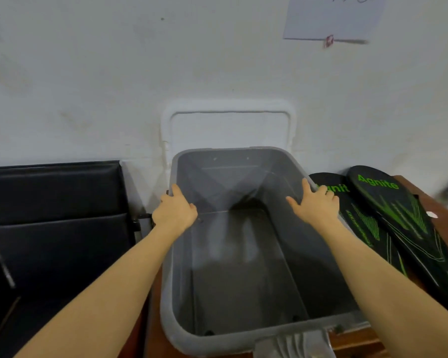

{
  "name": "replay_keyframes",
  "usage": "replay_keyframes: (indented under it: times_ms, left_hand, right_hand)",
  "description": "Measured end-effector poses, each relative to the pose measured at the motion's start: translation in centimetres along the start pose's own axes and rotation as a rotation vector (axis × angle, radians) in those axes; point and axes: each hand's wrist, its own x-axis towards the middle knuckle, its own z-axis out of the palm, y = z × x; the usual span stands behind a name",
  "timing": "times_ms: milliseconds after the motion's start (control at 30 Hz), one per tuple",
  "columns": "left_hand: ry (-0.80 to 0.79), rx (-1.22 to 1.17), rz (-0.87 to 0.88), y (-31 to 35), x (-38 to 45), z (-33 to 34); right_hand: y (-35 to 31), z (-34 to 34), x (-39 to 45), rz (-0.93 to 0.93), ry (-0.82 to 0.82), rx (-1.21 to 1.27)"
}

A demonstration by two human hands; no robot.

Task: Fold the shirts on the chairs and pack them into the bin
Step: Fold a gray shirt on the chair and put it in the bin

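Gripping the grey bin (pixel 243 254) by its two long rims, the left hand (pixel 175 211) and right hand (pixel 314 205) are curled over the edges, thumbs inside. The bin is seen to hold nothing; no shirt is visible, so packing is judged not begun and the bin is being positioned. Next, it must be lifted clear and carried toward the shirts. Left of the bin a black chair (pixel 57 215) stands close; right of it lie black-and-green printed boards (pixel 398 228), possibly insoles. Behind the bin, a white lid (pixel 228 130) leans on the wall.
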Motion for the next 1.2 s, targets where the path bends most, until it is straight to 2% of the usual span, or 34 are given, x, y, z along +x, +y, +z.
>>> replay_keyframes:
  times_ms: [167,367,600,967,1200]
  left_hand:
    - [-0.019,0.017,-0.010,-1.0,-0.3,-0.1]
    - [-0.025,-0.005,0.055,-3.1,-0.4,-0.7]
    - [-0.085,-0.040,0.204,-7.4,0.7,-2.2]
    - [-0.163,-0.002,0.463,-15.9,0.1,-5.4]
    - [-0.167,-0.041,0.586,-17.8,-3.9,-6.3]
  right_hand:
    - [0.1,0.2,-1.3,0.035,-0.017,0.015]
    - [-1.2,-0.1,-4.7,0.110,-0.018,0.067]
    - [-4.4,-1.2,-10.6,0.227,-0.008,0.064]
    - [-12.8,-2.8,-22.9,0.540,-0.010,0.100]
    - [-13.1,-3.2,-31.4,0.671,0.036,0.167]
